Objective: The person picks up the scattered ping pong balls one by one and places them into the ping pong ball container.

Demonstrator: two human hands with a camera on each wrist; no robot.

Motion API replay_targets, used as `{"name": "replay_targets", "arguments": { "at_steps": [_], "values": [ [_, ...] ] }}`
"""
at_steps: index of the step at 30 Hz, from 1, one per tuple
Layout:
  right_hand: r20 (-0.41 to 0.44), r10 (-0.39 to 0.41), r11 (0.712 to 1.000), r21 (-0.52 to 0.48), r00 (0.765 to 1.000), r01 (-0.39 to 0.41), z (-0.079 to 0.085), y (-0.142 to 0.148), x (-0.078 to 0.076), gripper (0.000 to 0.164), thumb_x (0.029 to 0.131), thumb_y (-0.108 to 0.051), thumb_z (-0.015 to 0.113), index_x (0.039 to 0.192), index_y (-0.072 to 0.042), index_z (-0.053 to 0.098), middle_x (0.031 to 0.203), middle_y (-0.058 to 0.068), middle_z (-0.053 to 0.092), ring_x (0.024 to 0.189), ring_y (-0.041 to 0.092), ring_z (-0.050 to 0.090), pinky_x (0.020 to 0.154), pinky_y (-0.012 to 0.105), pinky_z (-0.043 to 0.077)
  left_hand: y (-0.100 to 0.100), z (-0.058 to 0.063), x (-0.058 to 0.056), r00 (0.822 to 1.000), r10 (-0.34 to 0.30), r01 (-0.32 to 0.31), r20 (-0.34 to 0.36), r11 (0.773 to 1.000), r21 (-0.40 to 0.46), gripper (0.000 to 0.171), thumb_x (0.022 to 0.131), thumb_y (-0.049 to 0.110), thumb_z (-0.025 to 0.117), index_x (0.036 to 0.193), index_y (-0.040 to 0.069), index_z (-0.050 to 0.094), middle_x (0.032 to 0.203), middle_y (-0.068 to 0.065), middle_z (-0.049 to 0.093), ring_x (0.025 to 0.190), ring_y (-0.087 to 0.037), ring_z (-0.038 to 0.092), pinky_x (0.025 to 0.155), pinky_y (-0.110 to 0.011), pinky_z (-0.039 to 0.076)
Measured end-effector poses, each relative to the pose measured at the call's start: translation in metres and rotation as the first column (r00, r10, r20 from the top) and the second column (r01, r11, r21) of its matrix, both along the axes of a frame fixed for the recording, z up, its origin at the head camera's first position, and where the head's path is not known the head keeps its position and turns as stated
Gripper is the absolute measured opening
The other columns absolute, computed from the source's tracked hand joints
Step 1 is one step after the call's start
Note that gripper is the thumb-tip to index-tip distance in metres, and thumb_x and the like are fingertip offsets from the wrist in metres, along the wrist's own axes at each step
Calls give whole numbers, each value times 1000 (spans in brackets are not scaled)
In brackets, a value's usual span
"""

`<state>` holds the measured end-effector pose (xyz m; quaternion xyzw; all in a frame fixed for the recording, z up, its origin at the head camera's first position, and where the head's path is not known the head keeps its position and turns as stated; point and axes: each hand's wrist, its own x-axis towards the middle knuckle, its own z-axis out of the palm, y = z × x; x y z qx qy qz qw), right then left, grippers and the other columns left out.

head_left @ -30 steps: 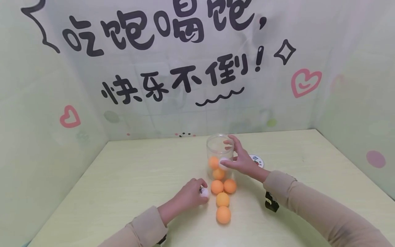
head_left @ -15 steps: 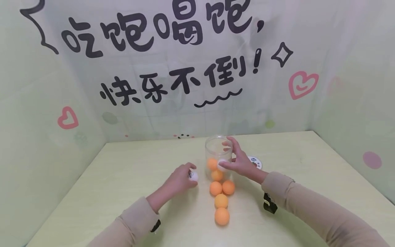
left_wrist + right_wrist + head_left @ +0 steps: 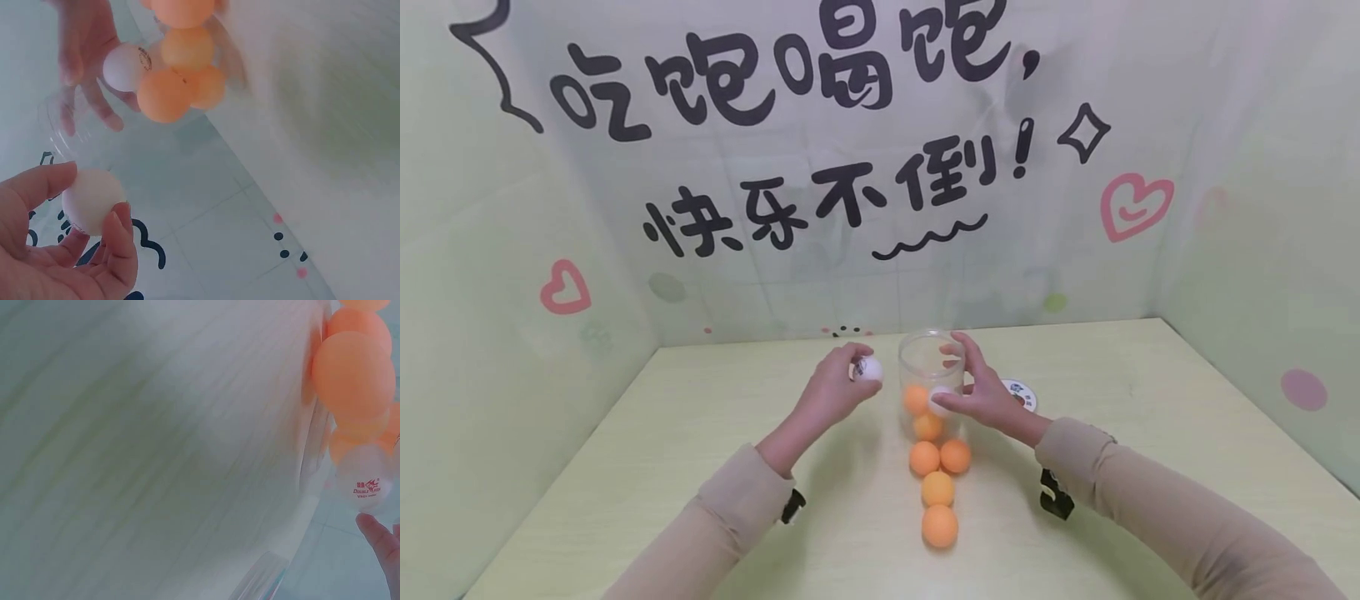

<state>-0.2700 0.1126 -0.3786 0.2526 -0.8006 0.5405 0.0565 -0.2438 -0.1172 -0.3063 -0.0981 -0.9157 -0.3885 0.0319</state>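
My left hand (image 3: pixel 827 390) pinches a white ping-pong ball (image 3: pixel 867 369) with dark print, held up to the left of a clear plastic jar (image 3: pixel 931 360). In the left wrist view, thumb and fingers curl round this white ball (image 3: pixel 94 201). The jar stands upright on the table, its mouth uncovered. Around its right side my right hand (image 3: pixel 988 393) holds it, fingers behind and thumb in front. Through the wall show orange balls (image 3: pixel 916 398) and a white ball, whose red print (image 3: pixel 367 486) faces the right wrist camera. Part of that inner ball is hidden behind the right thumb.
Several loose orange ping-pong balls (image 3: pixel 937 489) lie on the table (image 3: pixel 715 467) in front of the jar, trailing toward me. A round white printed disc (image 3: pixel 1021 395) lies behind the right hand. A printed cloth (image 3: pixel 775 292) rises at the table's back edge.
The left hand has lifted its white ball from beside the loose orange balls, moving left, then up and away to near jar-rim height. The right hand stays on the jar.
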Motion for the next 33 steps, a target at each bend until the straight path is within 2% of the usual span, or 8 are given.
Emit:
{"name": "replay_targets", "arguments": {
  "at_steps": [9,16,25,33],
  "values": [
    [3,9,1000,-19,1000,-9,0,-1,1,83,78,-8,70,141,-13,16,138,22,36,117,35,43,83,43,50,13,18,-5,998,-2,8,-62,996,89,44,79,11,67,121,3,53,112,-11,55,77,-21,52,64,-26,46],
    [14,12,999,-30,1000,-12,1,0,1,83,79,-8,70,141,-14,16,138,20,37,116,34,43,83,44,49,24,29,-8,998,-16,23,-61,993,117,44,80,10,67,120,2,53,113,-13,55,81,-22,53,68,-27,49],
    [15,27,999,-29,1000,-26,1,1,-2,83,79,-9,70,141,-14,15,139,20,36,117,34,42,83,42,49,42,34,-13,995,-50,60,-87,992,111,42,79,10,66,119,1,54,113,-14,56,87,-23,53,72,-30,49],
    [16,23,1000,-17,1000,-22,1,2,-3,85,79,-10,70,142,-14,14,139,18,36,116,32,43,83,40,50,58,37,-17,995,-88,92,-47,992,88,41,83,14,65,120,4,53,114,-12,57,90,-22,55,77,-31,50]
  ]
}}
